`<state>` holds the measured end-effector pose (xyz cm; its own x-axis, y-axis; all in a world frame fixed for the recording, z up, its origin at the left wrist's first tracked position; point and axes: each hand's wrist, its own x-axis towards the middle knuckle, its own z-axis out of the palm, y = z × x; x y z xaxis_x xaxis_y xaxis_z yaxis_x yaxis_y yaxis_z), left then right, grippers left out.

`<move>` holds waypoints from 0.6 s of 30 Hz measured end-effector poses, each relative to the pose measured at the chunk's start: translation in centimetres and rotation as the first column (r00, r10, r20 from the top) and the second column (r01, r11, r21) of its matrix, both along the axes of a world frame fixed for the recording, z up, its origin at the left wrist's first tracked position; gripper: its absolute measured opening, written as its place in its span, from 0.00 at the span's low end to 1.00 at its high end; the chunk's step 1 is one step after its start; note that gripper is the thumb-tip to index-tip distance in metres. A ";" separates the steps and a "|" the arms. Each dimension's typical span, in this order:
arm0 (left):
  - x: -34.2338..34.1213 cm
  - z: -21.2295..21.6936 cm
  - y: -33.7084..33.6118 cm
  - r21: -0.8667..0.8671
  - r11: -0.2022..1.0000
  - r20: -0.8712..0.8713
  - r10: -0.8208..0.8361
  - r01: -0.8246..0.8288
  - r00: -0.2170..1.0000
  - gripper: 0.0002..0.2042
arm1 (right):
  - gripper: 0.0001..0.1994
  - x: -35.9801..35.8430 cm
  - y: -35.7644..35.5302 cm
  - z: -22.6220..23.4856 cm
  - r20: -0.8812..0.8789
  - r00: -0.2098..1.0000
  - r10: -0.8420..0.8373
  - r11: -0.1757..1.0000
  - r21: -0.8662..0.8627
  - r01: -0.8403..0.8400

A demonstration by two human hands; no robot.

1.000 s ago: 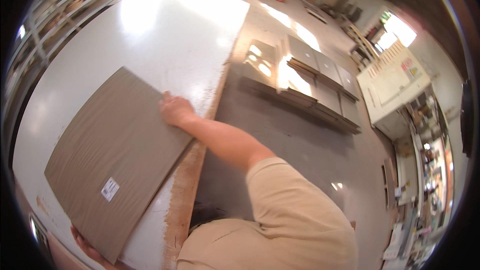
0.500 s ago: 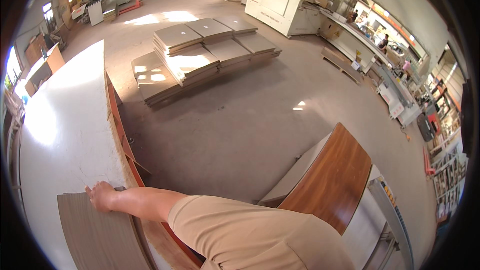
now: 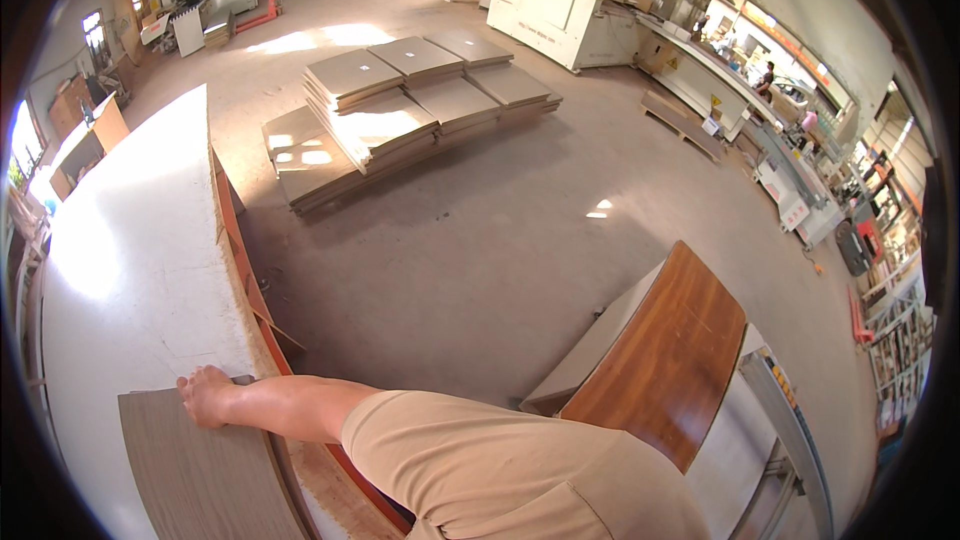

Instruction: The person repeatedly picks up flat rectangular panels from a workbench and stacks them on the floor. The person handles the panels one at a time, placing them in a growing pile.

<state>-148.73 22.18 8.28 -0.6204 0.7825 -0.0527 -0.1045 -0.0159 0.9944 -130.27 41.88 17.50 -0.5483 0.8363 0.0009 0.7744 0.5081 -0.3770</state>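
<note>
Head view: the grey-brown panel (image 3: 205,465) lies flat on the white bench (image 3: 130,280), at its near end by the raw edge. The right hand (image 3: 205,395) rests on the panel's far edge, fingers (image 3: 190,380) together and curled over it. The left hand is out of view. Stacked boards (image 3: 400,100) lie on the floor well apart.
</note>
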 end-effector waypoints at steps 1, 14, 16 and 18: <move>-0.2 -0.1 0.0 -0.004 1.000 -0.002 0.002 -0.002 1.000 0.20 | 0.24 -0.3 -0.1 0.1 0.051 0.998 -0.049 0.999 0.011 0.049; -9.9 8.2 -27.6 -0.001 0.724 -0.800 0.414 -0.690 0.435 0.18 | 0.22 9.0 5.8 0.2 0.136 0.991 -0.017 1.000 -0.021 0.020; -8.7 11.8 -39.4 0.026 0.355 -0.980 0.195 -0.935 0.047 0.24 | 0.22 6.0 5.8 -1.1 0.099 0.994 0.047 0.996 0.071 -0.055; -6.4 14.0 -48.6 0.076 0.124 -0.943 0.333 -0.989 -0.030 0.25 | 0.23 3.8 5.5 -2.1 0.050 0.996 0.080 0.988 0.128 -0.086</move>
